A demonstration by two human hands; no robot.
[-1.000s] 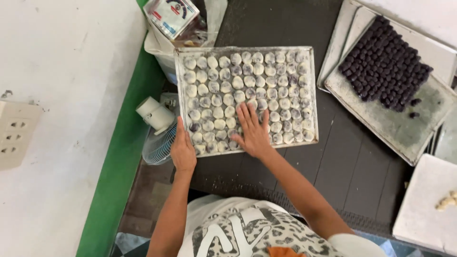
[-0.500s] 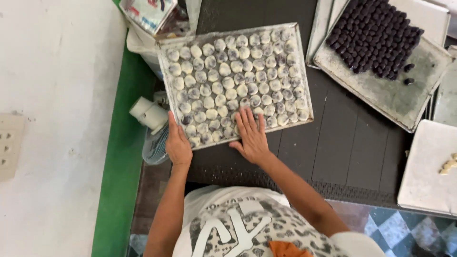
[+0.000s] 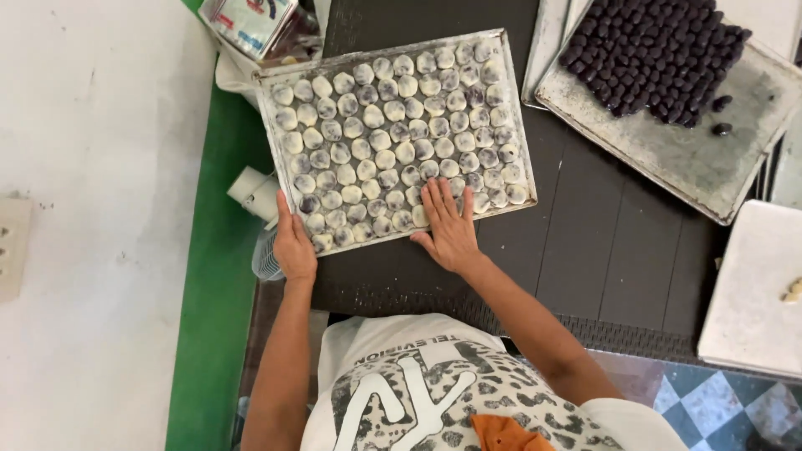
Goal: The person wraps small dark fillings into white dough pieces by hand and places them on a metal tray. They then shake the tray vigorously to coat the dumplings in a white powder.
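We lay our right hand flat, fingers spread, on the floury round dough balls filling the metal baking tray on the dark slatted table; our left hand grips the tray's near-left corner.

Two hands are at work: the left hand and the right hand. Two full trays lie on the counter: the near tray with nine rows of floured dough balls, roughly ninety, and the far-right corner tray with dark balls, too crowded to count, plus two loose ones. One pale board sits at the right edge.
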